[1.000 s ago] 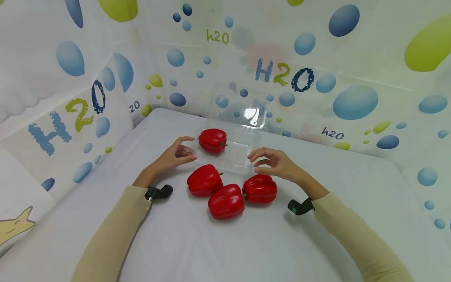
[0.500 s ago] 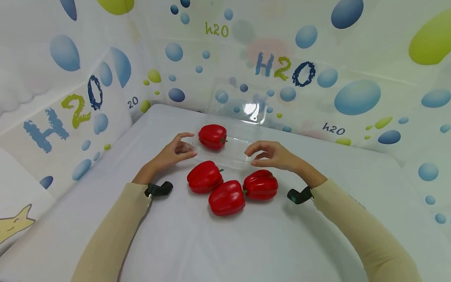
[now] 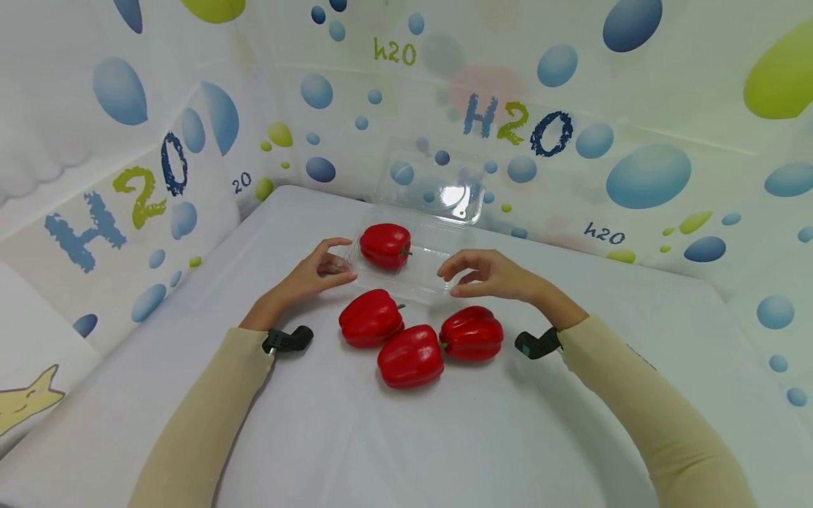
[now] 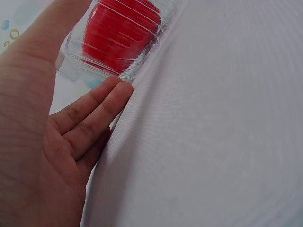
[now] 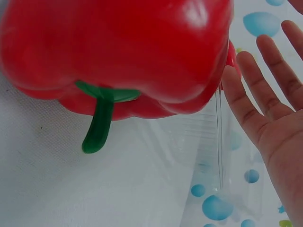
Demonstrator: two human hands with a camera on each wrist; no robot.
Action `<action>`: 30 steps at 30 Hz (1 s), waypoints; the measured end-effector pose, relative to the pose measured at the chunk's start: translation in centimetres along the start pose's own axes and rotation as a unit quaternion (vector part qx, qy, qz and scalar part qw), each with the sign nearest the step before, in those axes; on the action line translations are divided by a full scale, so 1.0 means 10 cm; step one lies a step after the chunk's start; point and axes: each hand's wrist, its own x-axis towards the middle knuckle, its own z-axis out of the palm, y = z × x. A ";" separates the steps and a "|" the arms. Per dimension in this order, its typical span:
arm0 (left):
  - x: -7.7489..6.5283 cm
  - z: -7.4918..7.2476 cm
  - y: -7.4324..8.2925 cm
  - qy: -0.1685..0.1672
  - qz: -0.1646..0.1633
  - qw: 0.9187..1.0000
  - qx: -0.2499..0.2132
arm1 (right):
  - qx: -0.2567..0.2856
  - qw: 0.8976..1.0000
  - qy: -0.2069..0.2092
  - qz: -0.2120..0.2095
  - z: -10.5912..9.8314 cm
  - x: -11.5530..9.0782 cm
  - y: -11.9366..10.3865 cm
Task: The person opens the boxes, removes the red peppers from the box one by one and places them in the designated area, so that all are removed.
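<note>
A clear plastic clamshell box [image 3: 432,257] lies on the table, its see-through lid [image 3: 428,183] raised at the back. Inside it, on the left, sits one red bell pepper [image 3: 385,246]. My left hand [image 3: 311,274] is at the box's left wall; in the left wrist view its fingers [image 4: 97,109] are straight, their tips at the ribbed plastic. My right hand [image 3: 492,274] hovers at the box's right front corner, fingers loosely bent and holding nothing. More red bell peppers lie before the box: one at left [image 3: 371,318], one in the middle [image 3: 411,356], one at right [image 3: 471,333].
A white cloth [image 3: 381,444] covers the table. Patterned sheets with bubbles and lettering form the back wall [image 3: 508,70] and left wall [image 3: 63,183]; the back wall stands close behind the raised lid.
My right hand has shifted slightly left and forward at the box's corner. My left hand stays at the left wall. The head view has tilted a little; the peppers have not moved.
</note>
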 end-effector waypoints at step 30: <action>0.19 0.01 -0.39 0.009 0.008 1.000 -0.004 | -0.018 1.000 0.020 0.016 -0.09 0.34 -0.16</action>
